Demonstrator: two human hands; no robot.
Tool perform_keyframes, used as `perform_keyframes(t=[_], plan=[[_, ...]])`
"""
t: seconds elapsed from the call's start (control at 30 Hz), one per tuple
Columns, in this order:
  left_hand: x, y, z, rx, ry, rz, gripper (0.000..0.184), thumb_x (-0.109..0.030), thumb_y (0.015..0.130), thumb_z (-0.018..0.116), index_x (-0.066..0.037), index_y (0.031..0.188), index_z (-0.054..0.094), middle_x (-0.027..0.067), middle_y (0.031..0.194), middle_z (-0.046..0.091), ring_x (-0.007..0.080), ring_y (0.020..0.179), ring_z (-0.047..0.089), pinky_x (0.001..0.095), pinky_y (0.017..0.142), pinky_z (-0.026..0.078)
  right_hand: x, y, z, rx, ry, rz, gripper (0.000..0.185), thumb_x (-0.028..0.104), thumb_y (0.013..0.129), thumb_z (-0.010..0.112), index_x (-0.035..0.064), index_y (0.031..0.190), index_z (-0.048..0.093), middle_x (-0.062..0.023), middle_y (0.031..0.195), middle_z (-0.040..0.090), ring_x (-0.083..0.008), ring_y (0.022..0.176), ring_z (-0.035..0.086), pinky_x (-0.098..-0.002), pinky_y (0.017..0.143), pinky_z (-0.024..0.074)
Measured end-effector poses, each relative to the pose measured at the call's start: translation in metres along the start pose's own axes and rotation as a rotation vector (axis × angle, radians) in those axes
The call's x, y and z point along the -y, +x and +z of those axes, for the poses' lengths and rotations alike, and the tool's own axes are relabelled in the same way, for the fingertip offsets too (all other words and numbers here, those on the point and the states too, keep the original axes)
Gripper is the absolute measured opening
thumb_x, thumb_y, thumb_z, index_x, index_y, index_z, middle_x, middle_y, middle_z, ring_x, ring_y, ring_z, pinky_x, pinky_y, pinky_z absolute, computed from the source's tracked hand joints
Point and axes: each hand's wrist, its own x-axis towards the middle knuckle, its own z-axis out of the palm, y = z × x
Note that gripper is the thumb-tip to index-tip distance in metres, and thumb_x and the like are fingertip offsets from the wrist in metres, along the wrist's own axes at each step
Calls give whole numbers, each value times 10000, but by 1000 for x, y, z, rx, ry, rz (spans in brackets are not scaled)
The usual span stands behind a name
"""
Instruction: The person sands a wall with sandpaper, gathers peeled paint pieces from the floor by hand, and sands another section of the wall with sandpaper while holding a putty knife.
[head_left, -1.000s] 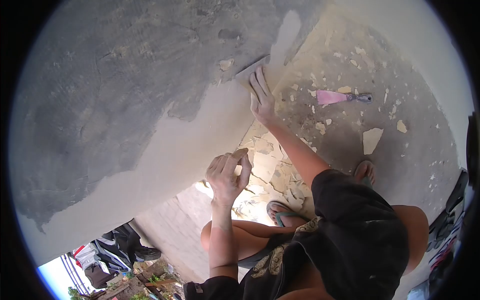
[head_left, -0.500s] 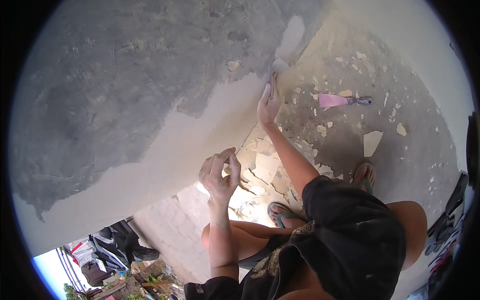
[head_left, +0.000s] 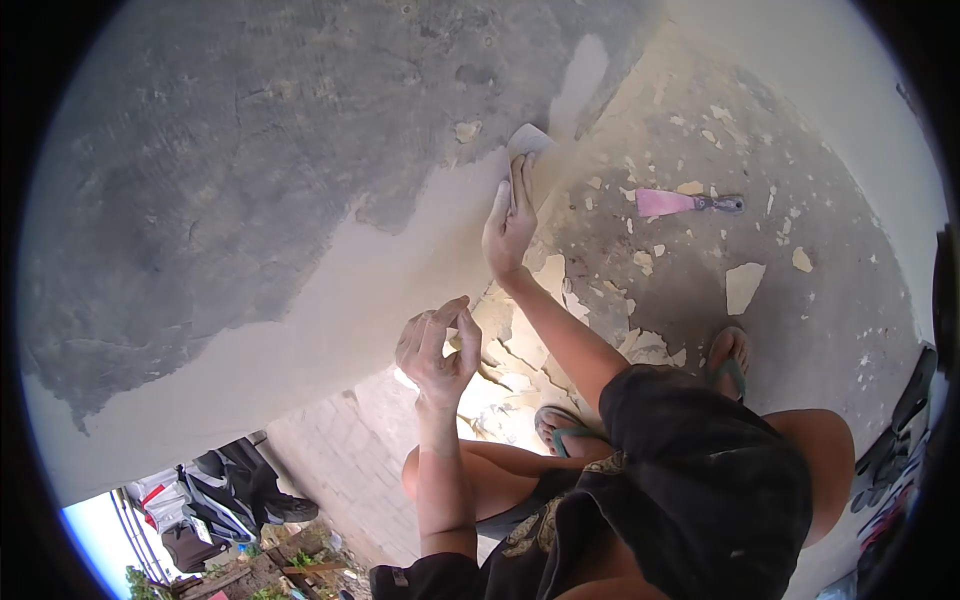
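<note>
My right hand (head_left: pixel 512 232) is pressed against the wall near its bottom edge, fingers wrapped over a pale folded sheet of sandpaper (head_left: pixel 530 141). Part of the sheet sticks out past the fingertips; the rest is under the hand. Beneath it, a band of whitish filler (head_left: pixel 380 270) runs along the lower part of the grey wall (head_left: pixel 220 150). My left hand (head_left: pixel 438 352) is raised beside the lower edge of this band. Its fingers are curled with the thumb bent toward them, and nothing shows between them.
A putty knife with a pink blade (head_left: pixel 668 202) and dark handle lies on the floor among paint flakes (head_left: pixel 743 288). Larger peeled pieces (head_left: pixel 530 335) lie near my sandalled foot (head_left: pixel 565 430). Bags (head_left: pixel 235 490) stand at lower left; dark items (head_left: pixel 900 420) line the right edge.
My right hand has slid down and left along the wall with the sandpaper, which now shows more of its face. My left hand has stayed nearly still.
</note>
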Motion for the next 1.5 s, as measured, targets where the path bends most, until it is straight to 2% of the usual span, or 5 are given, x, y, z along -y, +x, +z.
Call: perform_keyframes(t=[0.2, 0.4, 0.63, 0.83, 1.5], plan=[[-1, -4, -10, -23, 25, -26, 94, 10, 807, 616, -31, 869, 675, 47, 702, 662, 142, 572, 595, 275, 542, 460, 41, -1, 15, 257, -1, -671, 353, 65, 970, 449, -114, 1265, 520, -264, 1441, 391, -420, 1357, 344, -395, 1098, 326], [-1, -7, -16, -46, 28, -28, 141, 33, 753, 651, -40, 870, 680, 17, 647, 627, 143, 545, 593, 261, 547, 449, -44, 16, -15, 25, 87, 375, 364, 156, 1011, 418, -55, 1280, 544, -216, 1360, 510, -258, 1286, 480, -319, 1036, 391], [-4, -4, -11, 6, 17, 2, 119, 30, 779, 630, -32, 867, 681, 38, 676, 642, 133, 561, 571, 259, 527, 445, 35, -2, 8, 192, 17, -518, 345, 35, 944, 474, -91, 1256, 547, -275, 1425, 407, -396, 1354, 366, -413, 1094, 322], [-8, -6, -14, 3, 17, -18, 138, 32, 767, 648, -43, 879, 678, 15, 635, 616, 143, 539, 588, 270, 549, 445, -33, 27, -22, 17, 60, 316, 324, 70, 981, 446, -40, 1265, 556, -259, 1422, 415, -319, 1331, 420, -313, 997, 433], [4, -1, -6, 48, 36, -23, 132, 19, 767, 652, -49, 879, 673, 18, 630, 621, 137, 542, 596, 268, 557, 450, 2, 16, -9, 129, -15, -413, 336, 77, 985, 444, -69, 1273, 538, -244, 1468, 361, -324, 1350, 394, -324, 1068, 358]])
